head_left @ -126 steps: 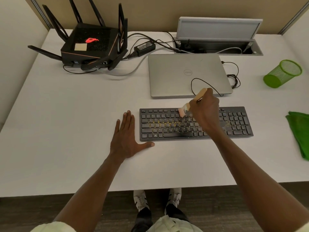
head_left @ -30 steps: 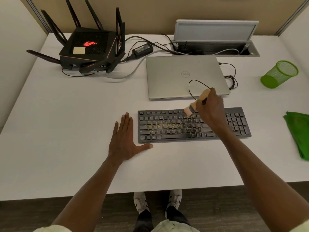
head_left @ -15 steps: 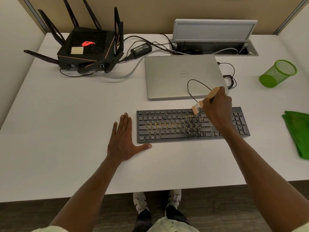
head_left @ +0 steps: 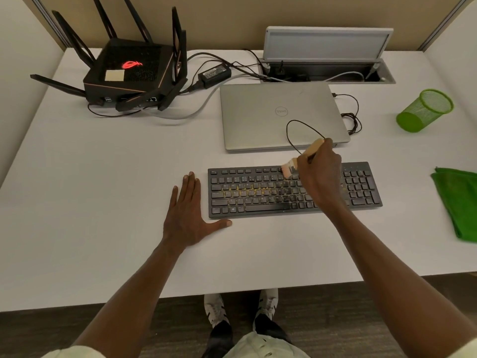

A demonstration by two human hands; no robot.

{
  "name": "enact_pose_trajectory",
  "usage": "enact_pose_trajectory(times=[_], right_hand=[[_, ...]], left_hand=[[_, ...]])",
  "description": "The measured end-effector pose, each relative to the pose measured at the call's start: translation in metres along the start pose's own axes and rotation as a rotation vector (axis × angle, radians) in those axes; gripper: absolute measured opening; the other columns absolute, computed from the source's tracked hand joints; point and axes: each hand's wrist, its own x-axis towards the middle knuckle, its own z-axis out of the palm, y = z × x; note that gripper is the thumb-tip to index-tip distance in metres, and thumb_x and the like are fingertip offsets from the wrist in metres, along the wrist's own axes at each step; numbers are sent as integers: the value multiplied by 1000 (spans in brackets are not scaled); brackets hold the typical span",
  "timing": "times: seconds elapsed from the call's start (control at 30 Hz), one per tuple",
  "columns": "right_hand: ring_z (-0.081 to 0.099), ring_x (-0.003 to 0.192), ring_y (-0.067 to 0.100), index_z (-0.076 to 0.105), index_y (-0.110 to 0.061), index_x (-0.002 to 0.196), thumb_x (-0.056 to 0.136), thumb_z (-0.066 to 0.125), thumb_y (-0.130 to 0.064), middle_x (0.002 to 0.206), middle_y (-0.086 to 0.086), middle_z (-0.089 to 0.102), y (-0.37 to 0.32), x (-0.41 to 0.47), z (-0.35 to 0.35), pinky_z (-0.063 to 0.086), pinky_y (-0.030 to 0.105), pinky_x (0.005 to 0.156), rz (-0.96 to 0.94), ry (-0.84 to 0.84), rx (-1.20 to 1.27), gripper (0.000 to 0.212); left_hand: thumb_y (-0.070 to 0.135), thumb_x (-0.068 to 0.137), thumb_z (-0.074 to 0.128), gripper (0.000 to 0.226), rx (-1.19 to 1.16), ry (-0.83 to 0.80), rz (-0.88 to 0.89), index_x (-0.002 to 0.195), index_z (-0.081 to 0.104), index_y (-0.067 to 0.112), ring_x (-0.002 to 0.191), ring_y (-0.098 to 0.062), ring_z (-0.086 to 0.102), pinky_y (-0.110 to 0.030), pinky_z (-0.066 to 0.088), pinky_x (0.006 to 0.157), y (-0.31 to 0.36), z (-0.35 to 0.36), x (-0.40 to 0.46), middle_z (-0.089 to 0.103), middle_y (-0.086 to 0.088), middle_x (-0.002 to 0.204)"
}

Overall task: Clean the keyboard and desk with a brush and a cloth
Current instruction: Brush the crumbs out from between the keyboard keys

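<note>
Keyboard [head_left: 294,191] sat dead center on the desk [head_left: 103,202], laptop [head_left: 281,115] at 12, router [head_left: 131,73] around 10, cloth [head_left: 458,202] at 3.

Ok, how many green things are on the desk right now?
2. A green mesh cup lies tipped on its side at the far right, and a green cloth sits at the right edge, partly cut off by the frame.

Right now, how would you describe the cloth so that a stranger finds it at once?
Start at the black keyboard in the middle of the white desk and look to its right. The cloth lies flat at the desk's right edge. It is green like the mesh cup behind it, but soft and folded.
</note>
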Motion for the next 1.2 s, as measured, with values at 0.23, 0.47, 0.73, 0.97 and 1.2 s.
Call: enact_pose_trajectory(times=[0.23, 0.47, 0.73, 0.97, 1.2], right_hand=[[55, 56, 9, 41, -7, 102, 91, 55, -11, 70, 1, 58, 2, -11, 6, 35, 16, 39, -19, -37, 6, 18], [55, 60, 6, 42, -7, 107, 94, 53, -12, 71, -5, 53, -4, -4, 2, 38, 20, 43, 2, -23, 5, 18], [54, 57, 9, 37, -12, 98, 91, 55, -11, 68, -2, 54, -4, -5, -3, 40, 21, 41, -32, -38, -17, 20], [60, 59, 22, 41, -6, 104, 90, 54, -11, 74, 9, 60, -3, -8, 5, 48, 35, 43, -38, -91, -54, 20], [57, 58, 17, 39, -9, 99, 91, 55, -12, 70, 3, 56, -16, -4, 11, 36, 26, 41, -42, -43, -26, 19]], left_hand=[[108, 62, 21, 146, 2, 1, -2, 162, 6, 2, 157, -19, -13, -46, -1, 128, 0, 0, 0, -10, -10, 170], [109, 61, 20, 147, -6, -6, -2, 162, 4, 3, 157, -20, -15, -45, -3, 128, -1, 0, 0, -12, -10, 170], [108, 62, 25, 147, -6, -14, -14, 162, 2, 3, 156, -17, -17, -45, -2, 128, 0, 0, 1, -13, -8, 170], [108, 62, 25, 147, -7, -6, -13, 162, 4, 2, 156, -17, -17, -45, -3, 128, 0, -1, 0, -13, -9, 170], [108, 62, 24, 147, -1, -8, -13, 162, 4, 2, 156, -17, -17, -45, -3, 128, 0, -1, 1, -13, -9, 170]])
